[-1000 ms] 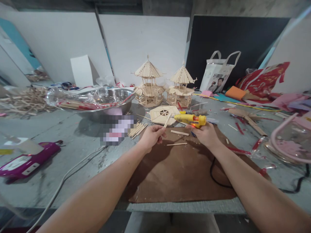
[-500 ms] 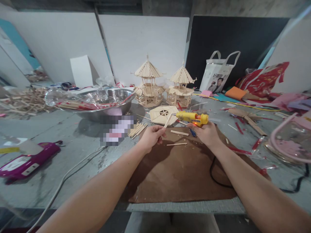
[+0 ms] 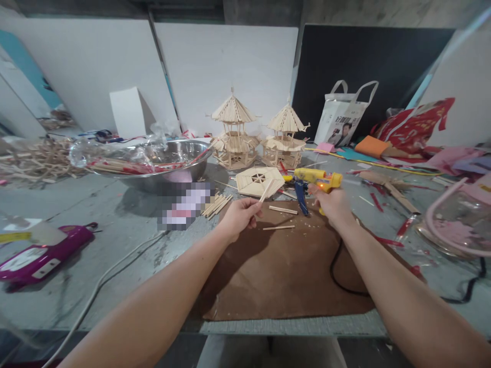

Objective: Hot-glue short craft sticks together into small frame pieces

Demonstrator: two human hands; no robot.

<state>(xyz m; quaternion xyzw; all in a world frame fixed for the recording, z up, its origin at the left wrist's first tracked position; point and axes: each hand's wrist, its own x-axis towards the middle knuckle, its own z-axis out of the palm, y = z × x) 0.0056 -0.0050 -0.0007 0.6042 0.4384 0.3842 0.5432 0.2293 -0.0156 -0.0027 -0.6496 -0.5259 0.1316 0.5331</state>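
Note:
Between the thumb and fingers of my left hand is a short wooden stick, tilted up and to the right. My right hand is closed round a yellow hot glue gun, whose nozzle points left, apart from the stick. Below the gun's front a blue clip-like part shows. Behind the stick lies a flat hexagonal wooden panel with a spoked opening. Loose sticks rest on the brown mat between my hands, and a pile of sticks is left of my left hand.
Two wooden pagoda models stand at the back. A metal bowl with plastic-wrapped sticks is at left, near a purple power strip. A white bag stands back right. A black cord crosses the mat.
My right hand has drawn the glue gun to the right, so its nozzle has left the stick. The left hand with the stick has stayed nearly still.

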